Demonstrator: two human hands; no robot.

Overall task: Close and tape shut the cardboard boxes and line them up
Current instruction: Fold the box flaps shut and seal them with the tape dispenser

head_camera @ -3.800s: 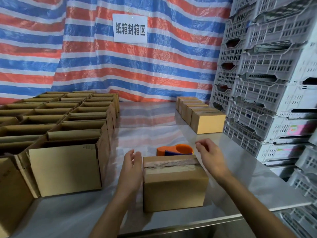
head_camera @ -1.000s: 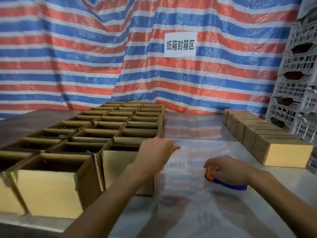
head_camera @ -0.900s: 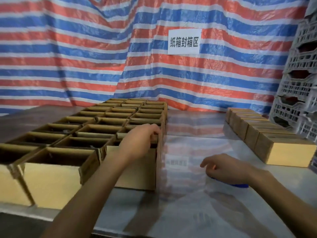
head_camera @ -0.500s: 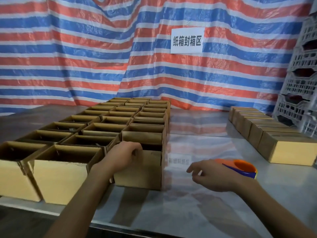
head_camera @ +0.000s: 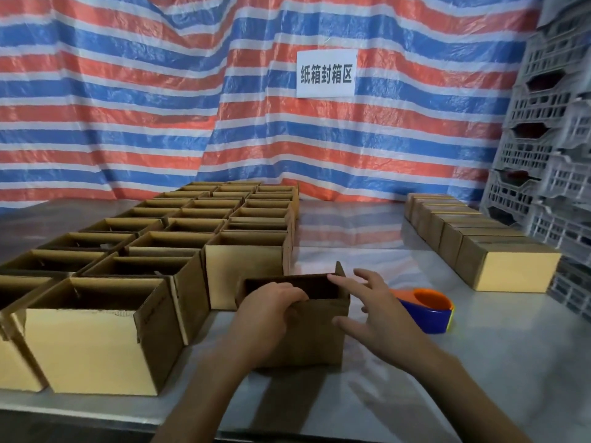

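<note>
An open cardboard box stands on the steel table in front of me, apart from the block of open boxes on the left. My left hand grips its near top edge, fingers curled over the rim. My right hand hovers at the box's right side with fingers spread, one fingertip at the upper right corner. The orange and blue tape dispenser lies just right of that hand. A row of taped boxes runs along the right.
Grey plastic crates are stacked at the far right behind the taped row. A striped tarp with a white sign hangs behind the table. The table's front edge runs just below my forearms.
My left hand has pulled one open box out of the block toward me and to the right. My right hand left the tape dispenser and came to the box's right side.
</note>
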